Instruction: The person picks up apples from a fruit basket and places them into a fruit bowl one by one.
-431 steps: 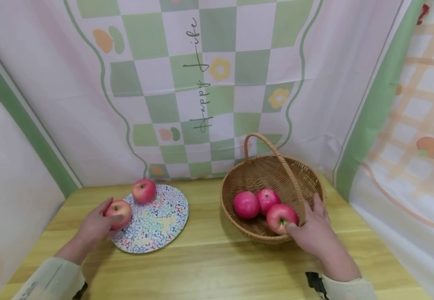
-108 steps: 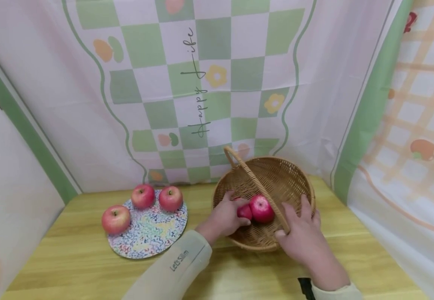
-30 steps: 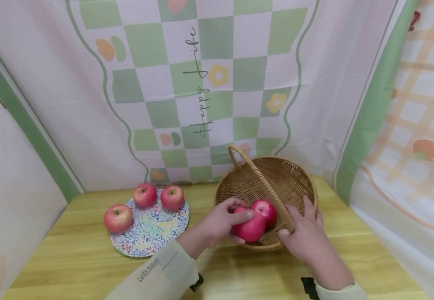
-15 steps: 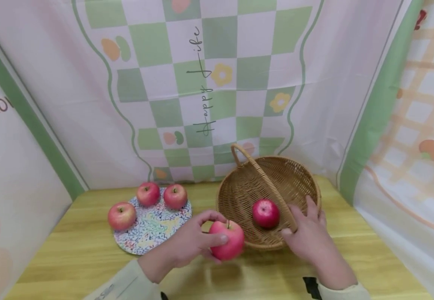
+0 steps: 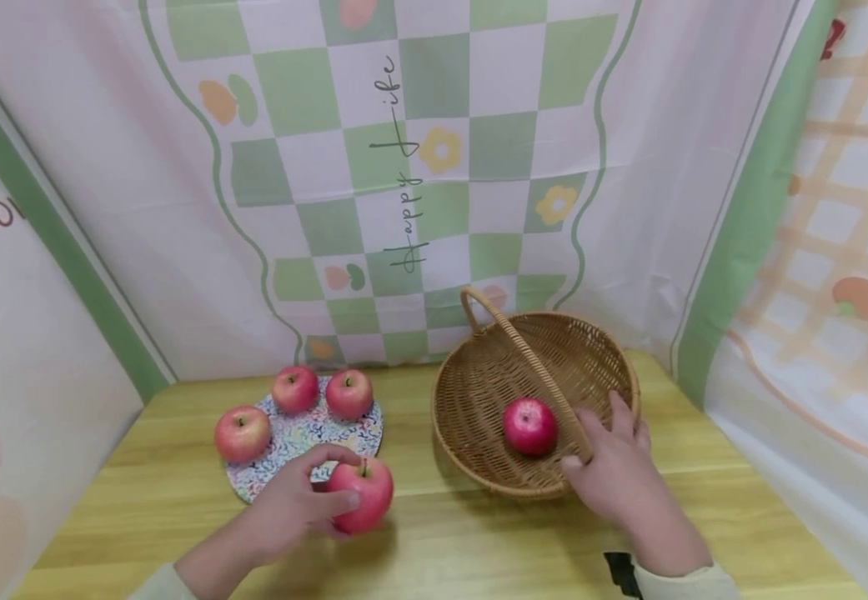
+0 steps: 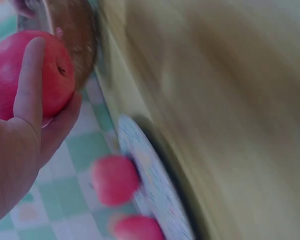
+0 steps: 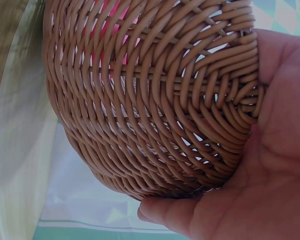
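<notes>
My left hand (image 5: pixel 283 504) holds a pinkish-red apple (image 5: pixel 370 493), thumb on the near side, just above the table by the plate's front right edge. In the left wrist view, the fingers (image 6: pixel 30 85) lie along this apple. My right hand (image 5: pixel 621 475) grips the wicker basket (image 5: pixel 471 375) at its right rim, by the foot of the handle; the right wrist view shows the basket's woven side (image 7: pixel 140 95) against the palm. One dark red apple (image 5: pixel 529 427) lies in the basket. Three apples sit on the speckled plate (image 5: pixel 298 437): left (image 5: pixel 243 433), back (image 5: pixel 295 389) and right (image 5: pixel 349 394).
The wooden table (image 5: pixel 449 550) carries plate and basket, with a strip of bare wood between them. A checked cloth (image 5: pixel 373 200) hangs behind the table's back edge. The arched handle (image 5: pixel 512 333) spans the basket. Side cloths (image 5: pixel 816 350) flank the table.
Over the last second my left hand has lifted an apple out of the basket and carried it left toward the plate. Earlier, a third apple joined the plate. The right hand stays on the basket.
</notes>
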Motion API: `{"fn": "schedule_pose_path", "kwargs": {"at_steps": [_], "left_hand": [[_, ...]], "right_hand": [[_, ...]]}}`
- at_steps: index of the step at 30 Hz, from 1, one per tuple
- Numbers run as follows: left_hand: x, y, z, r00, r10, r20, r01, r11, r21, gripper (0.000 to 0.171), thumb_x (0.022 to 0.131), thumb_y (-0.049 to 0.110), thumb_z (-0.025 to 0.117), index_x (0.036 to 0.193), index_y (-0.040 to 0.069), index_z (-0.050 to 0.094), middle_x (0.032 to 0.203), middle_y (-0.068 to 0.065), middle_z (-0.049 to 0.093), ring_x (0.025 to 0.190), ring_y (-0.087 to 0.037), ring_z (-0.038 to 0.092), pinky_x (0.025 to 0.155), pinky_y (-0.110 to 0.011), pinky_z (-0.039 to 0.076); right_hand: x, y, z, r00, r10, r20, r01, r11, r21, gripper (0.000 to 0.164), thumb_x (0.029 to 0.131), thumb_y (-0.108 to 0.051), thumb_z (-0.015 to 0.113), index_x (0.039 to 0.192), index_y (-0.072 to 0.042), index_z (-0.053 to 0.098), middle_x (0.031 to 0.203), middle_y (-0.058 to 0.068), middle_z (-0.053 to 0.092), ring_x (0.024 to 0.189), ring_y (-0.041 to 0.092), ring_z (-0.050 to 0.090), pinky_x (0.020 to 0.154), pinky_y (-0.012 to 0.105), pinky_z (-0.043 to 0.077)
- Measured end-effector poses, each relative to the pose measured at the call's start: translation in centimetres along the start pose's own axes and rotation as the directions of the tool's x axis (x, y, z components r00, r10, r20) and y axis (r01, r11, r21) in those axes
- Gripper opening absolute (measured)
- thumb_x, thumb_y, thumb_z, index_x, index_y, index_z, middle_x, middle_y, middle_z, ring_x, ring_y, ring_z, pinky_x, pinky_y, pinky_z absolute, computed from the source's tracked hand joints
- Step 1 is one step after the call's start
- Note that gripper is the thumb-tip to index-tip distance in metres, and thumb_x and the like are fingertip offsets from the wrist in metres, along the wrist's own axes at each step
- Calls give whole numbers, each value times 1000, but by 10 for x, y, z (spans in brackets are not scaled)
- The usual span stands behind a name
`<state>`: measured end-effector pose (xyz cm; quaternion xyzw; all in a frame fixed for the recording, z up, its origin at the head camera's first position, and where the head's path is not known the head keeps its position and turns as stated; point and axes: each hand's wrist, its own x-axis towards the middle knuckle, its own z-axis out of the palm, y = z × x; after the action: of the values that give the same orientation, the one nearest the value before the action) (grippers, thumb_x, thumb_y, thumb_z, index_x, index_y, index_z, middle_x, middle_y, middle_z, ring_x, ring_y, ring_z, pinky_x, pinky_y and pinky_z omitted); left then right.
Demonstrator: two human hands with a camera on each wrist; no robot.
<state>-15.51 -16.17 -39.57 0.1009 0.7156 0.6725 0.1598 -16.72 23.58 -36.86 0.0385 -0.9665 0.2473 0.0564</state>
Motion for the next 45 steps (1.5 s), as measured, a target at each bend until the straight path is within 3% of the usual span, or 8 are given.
{"fn": "schedule_pose_path", "kwargs": {"at_steps": [5, 12, 22, 29, 39, 45], "left_hand": [[-9, -17, -25, 993, 24, -119, -15, 997, 77, 49, 87, 14, 78, 128, 3, 54, 132, -27, 47, 90, -34, 66, 69, -51, 58], [-15, -27, -46, 967, 3, -254, 34, 990, 139, 52, 85, 14, 80, 129, 2, 54, 127, -26, 51, 83, -33, 66, 66, -45, 59], [-9, -32, -63, 923, -29, -384, 42, 999, 23, 50, 88, -2, 71, 132, -6, 48, 141, -27, 36, 88, -36, 66, 69, -48, 59], [-4, -37, -68, 912, -42, -409, 55, 998, 20, 48, 91, -7, 66, 135, -6, 46, 144, -25, 31, 98, -34, 63, 73, -48, 58], [-2, -30, -69, 904, -71, -421, 105, 993, 58, 54, 90, -5, 65, 139, -7, 42, 150, -32, 24, 103, -35, 61, 75, -45, 58], [-5, -26, -69, 896, -102, -432, 153, 984, 85, 58, 90, -2, 66, 143, -4, 41, 150, -30, 27, 105, -34, 59, 75, -42, 58]], "right_hand": [[1, 1, 1, 1000, 10, 6, -10, 1000, 0, 73, 86, -19, 64, 150, 1, 35, 156, 35, -11, 129, 73, -1, 85, 84, 25], [0, 1, 1, 1000, 10, 10, -10, 1000, -4, 73, 85, -20, 65, 150, 0, 36, 156, 36, -11, 129, 73, -2, 84, 84, 24], [0, 0, 1, 1000, 2, -1, -2, 1000, -10, 72, 86, -20, 64, 149, 1, 37, 155, 37, -8, 127, 74, -1, 85, 84, 25], [0, 0, 2, 1000, 5, 2, -5, 1000, -8, 72, 86, -20, 63, 148, 3, 36, 155, 37, -8, 127, 74, 0, 86, 83, 24], [-1, 0, 1, 1000, 3, -5, -3, 1000, -10, 71, 86, -18, 62, 147, 7, 37, 155, 38, -6, 127, 75, 1, 88, 83, 24], [-1, -1, 0, 1000, 11, 6, -11, 1000, 7, 72, 86, -18, 62, 148, 7, 35, 156, 36, -7, 127, 74, -1, 88, 82, 25]]}}
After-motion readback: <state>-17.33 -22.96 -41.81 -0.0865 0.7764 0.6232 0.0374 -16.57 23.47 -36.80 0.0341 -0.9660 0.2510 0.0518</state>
